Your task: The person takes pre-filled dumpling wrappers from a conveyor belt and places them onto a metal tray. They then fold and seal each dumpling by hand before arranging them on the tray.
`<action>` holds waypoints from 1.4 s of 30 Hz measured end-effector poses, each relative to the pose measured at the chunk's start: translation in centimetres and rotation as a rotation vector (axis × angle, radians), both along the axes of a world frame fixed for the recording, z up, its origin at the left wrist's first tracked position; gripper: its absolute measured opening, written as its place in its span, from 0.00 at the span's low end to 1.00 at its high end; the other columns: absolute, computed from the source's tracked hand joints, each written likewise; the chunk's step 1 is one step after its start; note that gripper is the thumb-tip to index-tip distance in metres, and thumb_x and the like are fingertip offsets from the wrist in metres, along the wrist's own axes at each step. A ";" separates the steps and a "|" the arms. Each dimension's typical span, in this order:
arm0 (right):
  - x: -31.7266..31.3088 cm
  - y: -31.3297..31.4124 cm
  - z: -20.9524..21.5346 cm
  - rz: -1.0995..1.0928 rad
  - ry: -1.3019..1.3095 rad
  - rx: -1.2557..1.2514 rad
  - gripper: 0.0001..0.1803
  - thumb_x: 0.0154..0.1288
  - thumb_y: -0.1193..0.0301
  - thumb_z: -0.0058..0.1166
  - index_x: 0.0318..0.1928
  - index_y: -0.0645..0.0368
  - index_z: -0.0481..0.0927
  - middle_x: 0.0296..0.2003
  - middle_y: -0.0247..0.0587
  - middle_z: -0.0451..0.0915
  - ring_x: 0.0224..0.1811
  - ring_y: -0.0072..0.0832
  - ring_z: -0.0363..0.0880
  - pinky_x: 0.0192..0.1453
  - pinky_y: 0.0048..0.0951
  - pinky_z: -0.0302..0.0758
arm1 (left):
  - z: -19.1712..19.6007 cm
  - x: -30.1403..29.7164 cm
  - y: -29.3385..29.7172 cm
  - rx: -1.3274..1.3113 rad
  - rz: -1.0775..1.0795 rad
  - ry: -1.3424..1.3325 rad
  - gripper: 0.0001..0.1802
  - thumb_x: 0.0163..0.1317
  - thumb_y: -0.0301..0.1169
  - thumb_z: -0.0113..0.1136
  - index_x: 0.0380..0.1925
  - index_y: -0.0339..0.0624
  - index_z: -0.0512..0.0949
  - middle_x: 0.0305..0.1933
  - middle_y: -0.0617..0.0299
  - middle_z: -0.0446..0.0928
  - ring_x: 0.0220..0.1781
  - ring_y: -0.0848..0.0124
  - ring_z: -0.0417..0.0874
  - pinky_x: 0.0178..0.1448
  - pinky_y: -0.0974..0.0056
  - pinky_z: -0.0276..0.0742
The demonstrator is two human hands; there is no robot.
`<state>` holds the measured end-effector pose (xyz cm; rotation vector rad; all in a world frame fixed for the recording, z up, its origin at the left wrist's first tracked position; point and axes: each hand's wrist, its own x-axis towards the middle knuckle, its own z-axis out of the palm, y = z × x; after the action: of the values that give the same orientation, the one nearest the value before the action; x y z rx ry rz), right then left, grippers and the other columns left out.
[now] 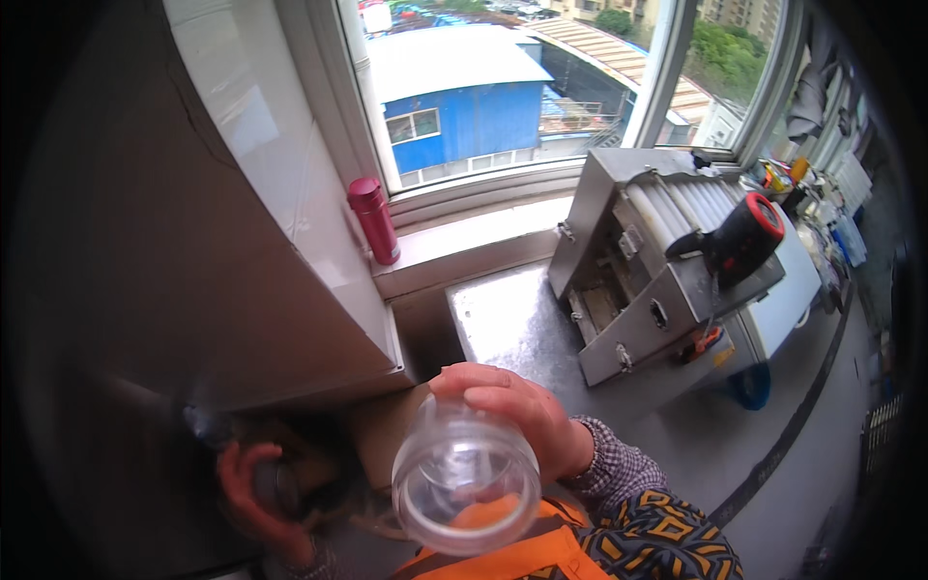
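My right hand (517, 411) is wrapped round a clear, see-through jar (467, 483). Its round mouth tilts toward me, in front of my orange apron (527, 561). Low on the left, in shadow, my left hand (253, 503) curves its fingers round a dark, rounded object (277, 483); its kind is too dim to make out. Just beyond that hand lies a small, shiny, clear thing (205, 422), blurred.
A tall pale cabinet (174, 222) rises on the left. On the windowsill stands a red flask (374, 222). To the right, a metal machine with white rollers (677, 208) sits on a metal-topped surface (507, 319), a black-and-red cylindrical speaker (746, 239) on it. A brown cardboard box (387, 435) is behind the jar.
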<state>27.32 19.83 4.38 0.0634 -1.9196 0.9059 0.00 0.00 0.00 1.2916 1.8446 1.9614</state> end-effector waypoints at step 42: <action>3.2 -0.2 17.8 -0.256 0.516 1.340 0.36 0.57 0.58 0.67 0.63 0.43 0.64 0.55 0.66 0.75 0.53 0.53 0.81 0.62 0.59 0.73 | -18.8 -7.5 -7.7 0.142 -0.460 0.862 0.37 0.73 0.60 0.36 0.62 0.37 0.67 0.56 0.50 0.78 0.58 0.60 0.77 0.64 0.55 0.72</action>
<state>30.51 19.58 22.17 0.7331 -1.6498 -0.6289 -7.54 -7.71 -18.81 2.6069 1.4309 1.3938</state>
